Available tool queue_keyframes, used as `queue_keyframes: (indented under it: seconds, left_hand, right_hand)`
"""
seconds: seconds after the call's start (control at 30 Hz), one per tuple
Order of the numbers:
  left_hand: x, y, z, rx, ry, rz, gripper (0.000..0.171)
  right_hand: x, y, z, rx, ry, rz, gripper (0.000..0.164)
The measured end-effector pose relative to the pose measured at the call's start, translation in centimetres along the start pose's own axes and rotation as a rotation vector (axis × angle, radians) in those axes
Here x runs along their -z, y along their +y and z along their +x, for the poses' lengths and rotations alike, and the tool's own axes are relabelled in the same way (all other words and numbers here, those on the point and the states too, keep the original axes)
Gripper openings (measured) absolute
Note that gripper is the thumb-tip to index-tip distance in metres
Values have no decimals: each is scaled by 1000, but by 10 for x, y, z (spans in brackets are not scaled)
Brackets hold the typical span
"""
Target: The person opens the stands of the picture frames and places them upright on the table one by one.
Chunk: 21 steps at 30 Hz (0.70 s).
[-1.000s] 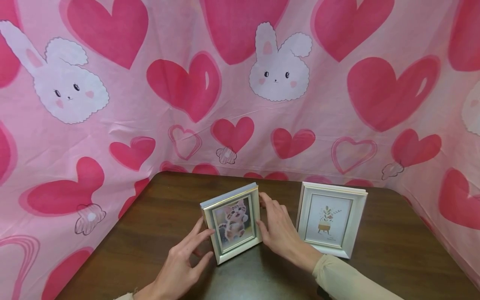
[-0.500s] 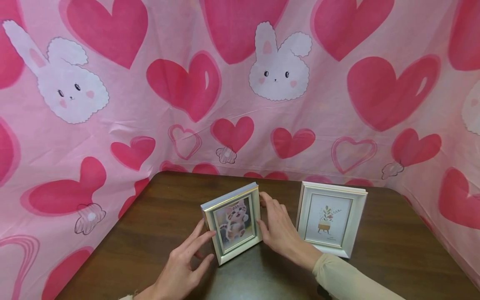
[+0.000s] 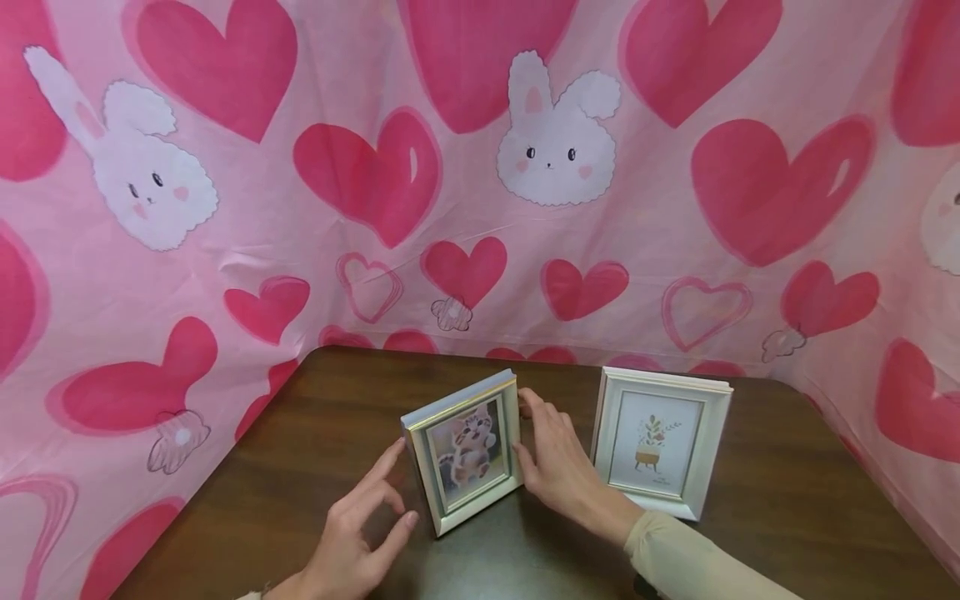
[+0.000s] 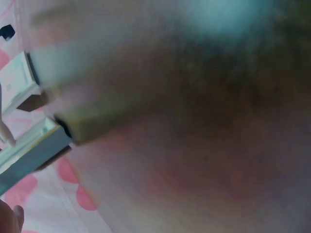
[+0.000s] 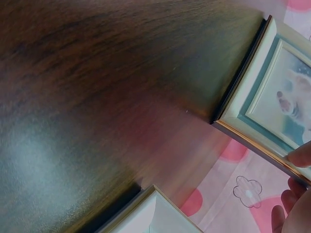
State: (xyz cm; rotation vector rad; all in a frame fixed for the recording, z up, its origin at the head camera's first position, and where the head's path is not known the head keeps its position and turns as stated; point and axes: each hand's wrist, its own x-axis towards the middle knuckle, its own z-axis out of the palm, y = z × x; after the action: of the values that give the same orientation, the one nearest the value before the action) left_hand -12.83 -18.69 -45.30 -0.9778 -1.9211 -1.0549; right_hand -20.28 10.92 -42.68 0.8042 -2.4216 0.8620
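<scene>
A picture frame [image 3: 419, 483] with a kitten photo stands angled on the dark wooden table [image 3: 315, 392], left of a second frame. My right hand [image 3: 566, 471] pinches its right edge; in the right wrist view the thumb [image 5: 301, 155] lies on the front of this picture frame [image 5: 252, 124] and the other fingers are behind. Beside the frame's left edge is my left hand [image 3: 352, 525], thumb and fingers spread apart. Its index fingertip is close to that edge; whether it touches, I cannot tell. The left wrist view shows the frame's side [image 4: 39, 153] and part of a hand [image 4: 9, 218].
The second pale picture frame [image 3: 708, 450], holding a potted-plant print, stands upright on the right, close behind my right forearm. A pink cloth [image 3: 645, 217] with hearts and rabbits hangs around the table's back and sides.
My left hand has come off the kitten picture frame, drawing its thumb and fingers back down and left. The right hand and both picture frames have stayed nearly in place.
</scene>
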Motion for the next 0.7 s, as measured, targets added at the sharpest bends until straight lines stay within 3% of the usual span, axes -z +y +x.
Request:
queue_keyframes:
  seconds: [0.07, 0.13, 0.23, 0.33, 0.43, 0.6, 0.7]
  left_hand:
    - [3, -1, 3, 87, 0, -14, 28]
    - [6, -2, 9, 218, -11, -27, 31]
    - [10, -8, 21, 425, -32, -49, 28]
    - [11, -18, 33, 566, -71, -108, 28]
    - [11, -29, 45, 616, -141, -201, 29]
    - [6, -48, 57, 595, -287, -415, 29]
    - [2, -56, 59, 594, -358, -487, 32]
  right_hand:
    - [0, 0, 0, 8, 0, -2, 82]
    - [-1, 0, 0, 14, 6, -7, 82]
    - [0, -1, -1, 14, 12, -13, 82]
    - [0, -1, -1, 8, 9, -14, 82]
    - [0, 0, -1, 4, 7, -19, 82]
    - [0, 0, 0, 8, 10, -17, 81]
    - [0, 0, 0, 5, 5, -10, 81]
